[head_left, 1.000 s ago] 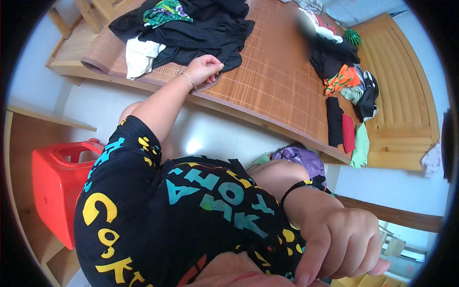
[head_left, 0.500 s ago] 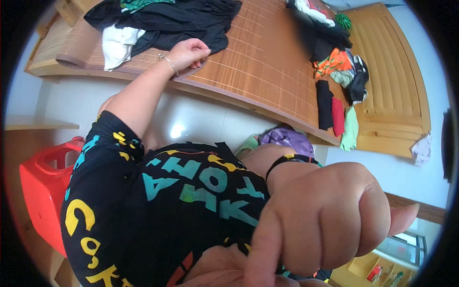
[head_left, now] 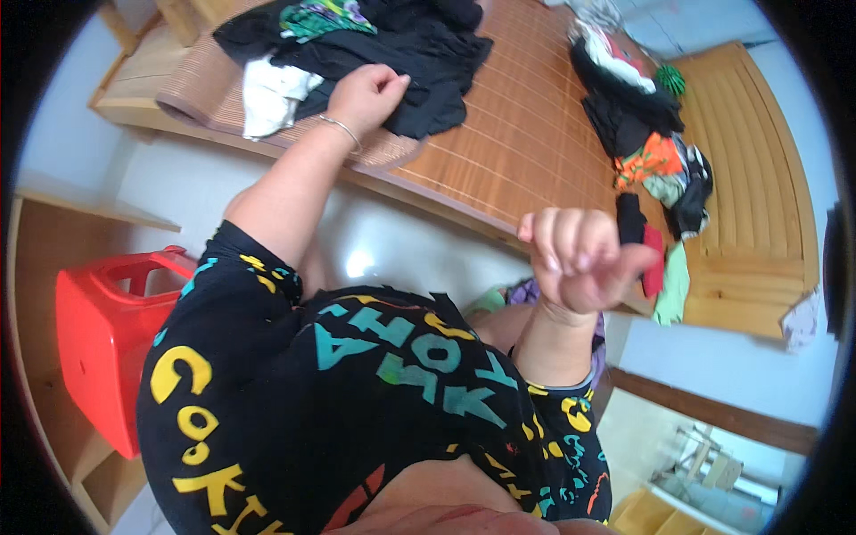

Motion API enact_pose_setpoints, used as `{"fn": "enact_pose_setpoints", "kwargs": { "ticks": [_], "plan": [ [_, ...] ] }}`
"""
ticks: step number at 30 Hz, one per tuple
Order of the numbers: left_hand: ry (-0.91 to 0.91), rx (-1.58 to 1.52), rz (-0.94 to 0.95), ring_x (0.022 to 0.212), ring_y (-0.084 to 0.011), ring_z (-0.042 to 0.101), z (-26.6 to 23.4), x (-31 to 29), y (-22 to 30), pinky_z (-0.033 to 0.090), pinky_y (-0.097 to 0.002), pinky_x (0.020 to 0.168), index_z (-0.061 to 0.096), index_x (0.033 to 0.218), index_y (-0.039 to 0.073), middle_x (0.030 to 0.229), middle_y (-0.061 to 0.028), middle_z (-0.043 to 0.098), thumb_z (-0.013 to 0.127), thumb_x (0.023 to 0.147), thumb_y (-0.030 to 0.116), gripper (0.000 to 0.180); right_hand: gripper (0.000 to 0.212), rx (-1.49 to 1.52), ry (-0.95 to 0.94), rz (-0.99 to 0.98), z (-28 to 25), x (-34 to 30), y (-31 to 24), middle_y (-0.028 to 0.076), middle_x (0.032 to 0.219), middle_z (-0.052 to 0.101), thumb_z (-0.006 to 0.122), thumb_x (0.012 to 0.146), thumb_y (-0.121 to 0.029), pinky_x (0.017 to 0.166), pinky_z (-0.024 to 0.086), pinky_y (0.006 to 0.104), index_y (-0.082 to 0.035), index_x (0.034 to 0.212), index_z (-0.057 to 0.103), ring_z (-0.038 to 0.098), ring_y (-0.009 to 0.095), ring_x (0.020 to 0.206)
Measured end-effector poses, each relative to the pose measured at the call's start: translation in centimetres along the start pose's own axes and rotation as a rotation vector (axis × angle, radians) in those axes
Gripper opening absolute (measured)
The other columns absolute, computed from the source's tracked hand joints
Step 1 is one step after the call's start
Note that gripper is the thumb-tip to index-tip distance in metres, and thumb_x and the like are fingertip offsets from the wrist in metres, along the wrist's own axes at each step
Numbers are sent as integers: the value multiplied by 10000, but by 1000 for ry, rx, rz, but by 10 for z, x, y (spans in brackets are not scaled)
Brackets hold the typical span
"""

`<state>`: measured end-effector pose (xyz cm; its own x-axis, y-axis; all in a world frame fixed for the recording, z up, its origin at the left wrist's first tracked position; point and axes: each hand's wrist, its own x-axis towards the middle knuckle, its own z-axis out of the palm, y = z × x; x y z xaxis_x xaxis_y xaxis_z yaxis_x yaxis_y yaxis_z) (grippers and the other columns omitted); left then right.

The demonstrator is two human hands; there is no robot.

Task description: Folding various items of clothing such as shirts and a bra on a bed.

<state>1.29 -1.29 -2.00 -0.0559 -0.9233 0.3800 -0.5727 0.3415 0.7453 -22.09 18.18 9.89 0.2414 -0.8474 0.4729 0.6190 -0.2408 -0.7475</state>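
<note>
Clothes (head_left: 437,85) on brown mat (head_left: 526,116), pale wall (head_left: 713,352)

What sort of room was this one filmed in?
Probably a bedroom: a brown mat covers much of what looks like a wide wooden bed, a wooden headboard stands at one end, and clothes lie in loose piles.

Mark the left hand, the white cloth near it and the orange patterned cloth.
Left hand (head_left: 364,96): head view, back of the hand.
White cloth (head_left: 272,96): head view, middle of its visible surface.
Orange patterned cloth (head_left: 649,160): head view, its middle.
</note>
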Motion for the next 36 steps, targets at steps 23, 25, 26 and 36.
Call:
{"fn": "enact_pose_setpoints", "kwargs": {
  "ticks": [23, 25, 26, 36],
  "plan": [
    [145, -805, -357, 867, -298, 624, -99, 201, 81, 477, -410, 822, 600, 1029, 1, 931, -162, 651, 605, 851, 263, 317, 273, -342, 552, 424, -99, -21, 22, 0, 749, 578, 528, 940, -330, 630, 443, 208, -91, 810, 555, 537, 73, 675],
    [97, -843, -344, 896, -327, 620, -90, 182, 123, 470, -438, 889, 602, 1018, 45, 949, -183, 648, 613, 864, 334, 328, 259, -337, 549, 414, -99, -22, 20, -2, 764, 576, 524, 943, -319, 636, 446, 207, -87, 834, 558, 537, 72, 690],
    [-2, -1085, -360, 886, -314, 621, -91, 180, 130, 479, -440, 867, 600, 989, 17, 940, -174, 647, 555, 899, 330, 329, 259, -334, 545, 412, -98, -20, 21, -2, 764, 576, 524, 943, -319, 636, 446, 207, -87, 834, 558, 537, 72, 690],
    [-11, -486, -269, 905, -217, 616, -96, 185, 86, 471, -354, 787, 581, 1089, -26, 978, -116, 645, 641, 830, 220, 362, 509, -674, 553, 460, -127, -7, 67, 77, 993, 567, 666, 852, -281, 757, 463, 235, 24, 1207, 466, 554, 108, 831]
  ]
}}
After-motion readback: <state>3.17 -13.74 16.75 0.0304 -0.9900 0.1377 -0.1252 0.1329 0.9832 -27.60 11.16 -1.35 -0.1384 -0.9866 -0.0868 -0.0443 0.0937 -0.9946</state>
